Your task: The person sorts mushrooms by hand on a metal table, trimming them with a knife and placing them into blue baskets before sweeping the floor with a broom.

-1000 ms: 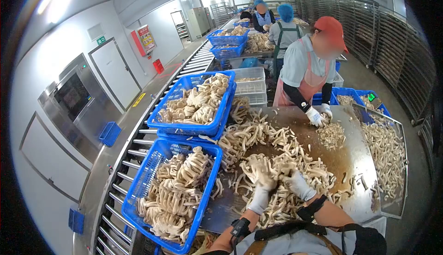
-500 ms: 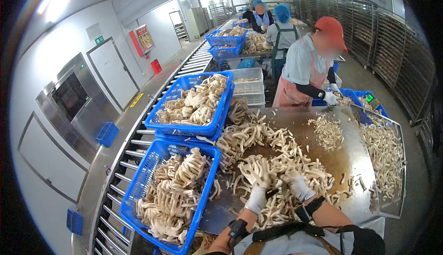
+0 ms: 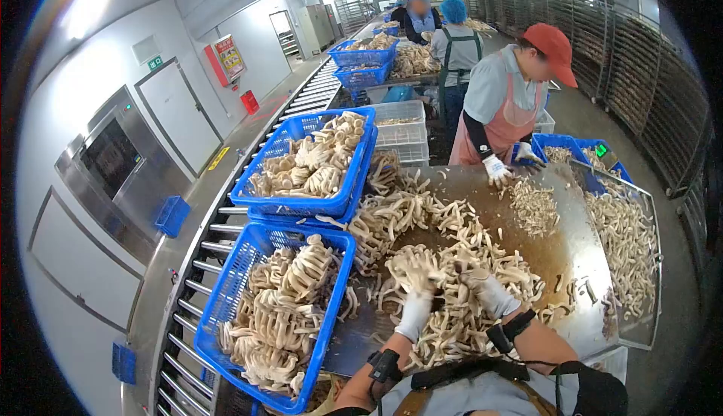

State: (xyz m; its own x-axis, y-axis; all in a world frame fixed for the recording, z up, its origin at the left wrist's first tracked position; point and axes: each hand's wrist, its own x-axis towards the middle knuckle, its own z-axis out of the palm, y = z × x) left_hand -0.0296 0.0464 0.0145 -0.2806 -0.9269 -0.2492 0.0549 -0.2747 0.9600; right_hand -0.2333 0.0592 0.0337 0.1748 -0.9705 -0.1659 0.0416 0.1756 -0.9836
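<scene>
On the near part of a metal table [image 3: 568, 235], seen from the head, the gloved left hand [image 3: 419, 289] touches a mushroom cluster [image 3: 410, 262], left of the gloved right hand [image 3: 489, 294], which is over loose mushrooms [image 3: 452, 333]. Blur hides both hands' fingers; their grip cannot be told. A blue basket [image 3: 216, 318] stands left.

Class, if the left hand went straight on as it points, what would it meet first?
The left hand would likely meet the mushroom cluster at its fingertips first; blur hides whether they already touch.
</scene>
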